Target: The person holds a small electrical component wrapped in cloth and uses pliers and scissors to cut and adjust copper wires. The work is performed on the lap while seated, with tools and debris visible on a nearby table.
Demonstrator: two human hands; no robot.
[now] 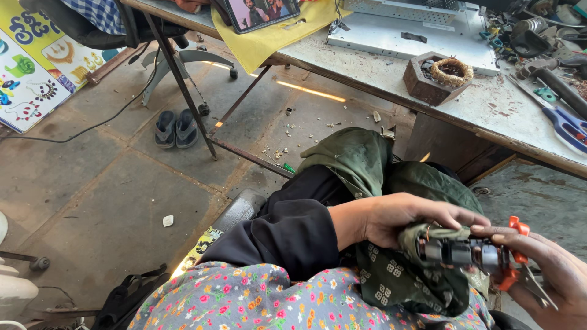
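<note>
Yellow poster (30, 61) on floor at 10 o'clock. Hexagonal tray (428, 85) on worktop (489, 110) holding coil (452, 71). Left hand (403, 220) and right hand (550, 275) pinching motor part (471, 253) through green cloth (397, 281).

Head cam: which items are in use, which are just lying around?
In use:
left hand
right hand
motor part
green cloth
orange piece

Lying about:
coil in block
scissors
metal tray
tablet
sandals
yellow cloth

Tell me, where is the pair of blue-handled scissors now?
In the head view, the blue-handled scissors lie at the far right on the workbench, near its front edge, right of the hexagonal box holding a copper coil.
</note>
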